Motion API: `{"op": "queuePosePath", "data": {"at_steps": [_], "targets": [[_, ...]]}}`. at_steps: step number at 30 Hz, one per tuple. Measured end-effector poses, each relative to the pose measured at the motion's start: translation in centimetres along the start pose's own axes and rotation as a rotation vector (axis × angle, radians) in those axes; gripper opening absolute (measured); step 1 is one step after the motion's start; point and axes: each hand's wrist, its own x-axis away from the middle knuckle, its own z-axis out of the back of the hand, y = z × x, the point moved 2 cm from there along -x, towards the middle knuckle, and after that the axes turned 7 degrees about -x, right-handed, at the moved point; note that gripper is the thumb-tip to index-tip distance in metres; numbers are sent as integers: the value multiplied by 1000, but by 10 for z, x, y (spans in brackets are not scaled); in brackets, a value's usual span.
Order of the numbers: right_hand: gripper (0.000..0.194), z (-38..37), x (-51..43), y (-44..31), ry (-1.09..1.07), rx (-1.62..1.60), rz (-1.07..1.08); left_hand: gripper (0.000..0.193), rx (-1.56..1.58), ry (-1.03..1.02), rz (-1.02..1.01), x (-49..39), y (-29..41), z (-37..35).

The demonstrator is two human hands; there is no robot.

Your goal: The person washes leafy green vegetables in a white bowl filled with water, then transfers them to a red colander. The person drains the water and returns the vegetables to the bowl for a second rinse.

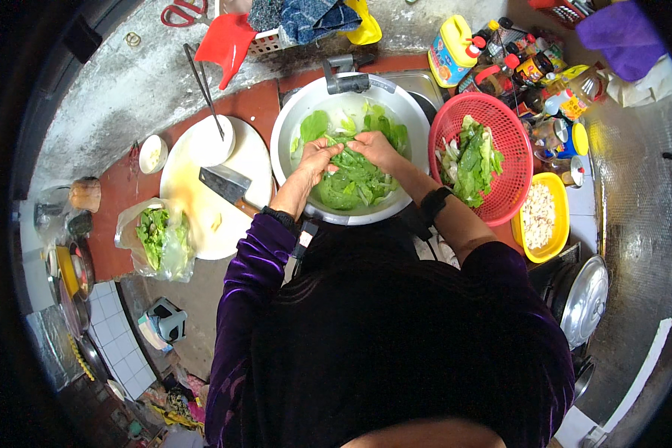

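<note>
Over a large metal basin (420, 140) of water, my left hand (318, 158) and my right hand (376, 148) meet with their fingertips close together. Between them they pinch a green leaf (344, 155) of a leafy vegetable. More leaves (341, 193) float in the water under and around my hands, some with pale stems. A faucet (347, 83) reaches over the basin's far rim. Right of the basin, a red plastic colander (518, 168) holds a heap of leafy greens (473, 162).
Left of the basin, a cleaver (224, 183) lies on a round cutting board (246, 143) beside a white bowl (213, 147) with chopsticks. A plastic bag of greens (157, 238) overlaps the board. At right are a yellow basket (560, 207) of pale chopped pieces and several bottles (532, 67).
</note>
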Motion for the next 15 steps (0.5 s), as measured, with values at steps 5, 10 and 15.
{"op": "queuePosePath", "data": {"at_steps": [5, 10, 15], "targets": [[15, -2, -6, 1, 83, -104, -22, 9, -35, 91, -47, 0, -2, 5], [21, 17, -6, -21, 276, -120, -118, 12, 153, 264, -138, -4, 0, 26], [12, 12, 10, -37, 78, 713, 81, 15, 85, 247, -110, -7, -3, 44]]}}
